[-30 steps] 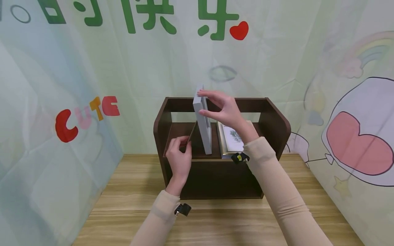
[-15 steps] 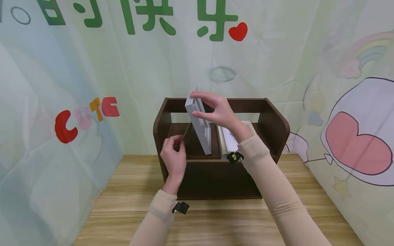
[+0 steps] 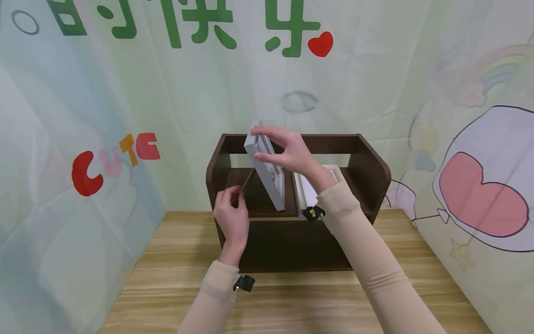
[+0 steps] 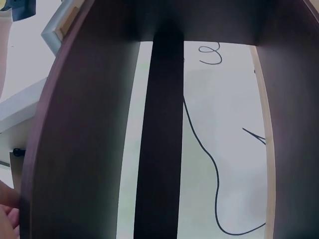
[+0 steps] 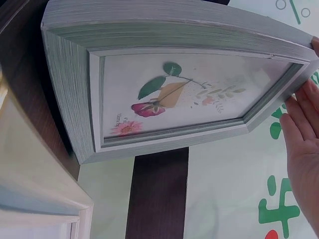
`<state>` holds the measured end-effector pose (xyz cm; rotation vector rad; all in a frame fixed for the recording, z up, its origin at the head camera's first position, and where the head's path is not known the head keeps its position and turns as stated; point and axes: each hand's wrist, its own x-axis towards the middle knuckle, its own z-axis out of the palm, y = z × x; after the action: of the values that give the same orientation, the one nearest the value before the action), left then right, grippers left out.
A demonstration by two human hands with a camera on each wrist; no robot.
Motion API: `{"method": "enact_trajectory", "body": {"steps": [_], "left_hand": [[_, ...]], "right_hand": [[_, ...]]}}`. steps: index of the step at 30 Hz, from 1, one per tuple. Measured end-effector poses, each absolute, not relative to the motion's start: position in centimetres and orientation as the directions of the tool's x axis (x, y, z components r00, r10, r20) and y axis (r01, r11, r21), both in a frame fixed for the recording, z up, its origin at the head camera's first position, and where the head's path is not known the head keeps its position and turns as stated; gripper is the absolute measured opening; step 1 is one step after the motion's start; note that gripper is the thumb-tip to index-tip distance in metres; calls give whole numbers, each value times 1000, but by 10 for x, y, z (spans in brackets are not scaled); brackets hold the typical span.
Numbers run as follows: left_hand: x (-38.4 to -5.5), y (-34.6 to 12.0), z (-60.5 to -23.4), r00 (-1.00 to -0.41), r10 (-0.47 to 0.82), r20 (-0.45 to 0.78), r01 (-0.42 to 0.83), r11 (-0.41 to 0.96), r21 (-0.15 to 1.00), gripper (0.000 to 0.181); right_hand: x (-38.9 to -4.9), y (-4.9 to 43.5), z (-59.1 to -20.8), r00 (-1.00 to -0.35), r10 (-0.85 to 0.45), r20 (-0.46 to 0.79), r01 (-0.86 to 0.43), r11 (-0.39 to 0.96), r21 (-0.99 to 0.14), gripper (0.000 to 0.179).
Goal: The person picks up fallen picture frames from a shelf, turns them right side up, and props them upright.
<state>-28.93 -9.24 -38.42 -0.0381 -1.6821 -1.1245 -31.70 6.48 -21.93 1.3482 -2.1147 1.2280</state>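
Observation:
A grey picture frame (image 3: 267, 171) stands tilted leftward on the upper shelf, its lower edge on the board. In the right wrist view its front shows a pressed rose with green leaves behind the pane, and the frame (image 5: 70, 89) has a ribbed border. My right hand (image 3: 288, 147) holds the frame's top edge, fingers over it and thumb at the near side. Behind the frame, a thin brown back stand (image 3: 248, 180) sticks out; my left hand (image 3: 231, 214) pinches its end. The left wrist view catches only part of the left hand (image 4: 7, 214).
The dark brown two-tier shelf (image 3: 292, 243) stands on a wood-grain table (image 3: 175, 278). Right of the frame lie other framed pictures (image 3: 306, 190), partly covered by the right forearm. A printed cloth backdrop (image 3: 359, 93) surrounds the table; a thin black cable (image 4: 214, 164) shows through the shelf's lower opening.
The frame has tipped further to the left, from nearly upright. Both hands have moved left along with it, keeping their holds on the frame and its back stand.

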Motion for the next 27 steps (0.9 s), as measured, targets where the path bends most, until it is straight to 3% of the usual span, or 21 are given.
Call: {"method": "enact_trajectory", "body": {"steps": [6,27], "left_hand": [[-289,-94,-385,-423,-476,771,525,564,637,7],[-285,-100,-383,-475,-455,753,508,557,657,12]], "right_hand": [[-315,63,-219,-484,-558,674,-862,172,-477,49],[-314,61,-217,-475,-561,678,-873,201,-444,49]]}}
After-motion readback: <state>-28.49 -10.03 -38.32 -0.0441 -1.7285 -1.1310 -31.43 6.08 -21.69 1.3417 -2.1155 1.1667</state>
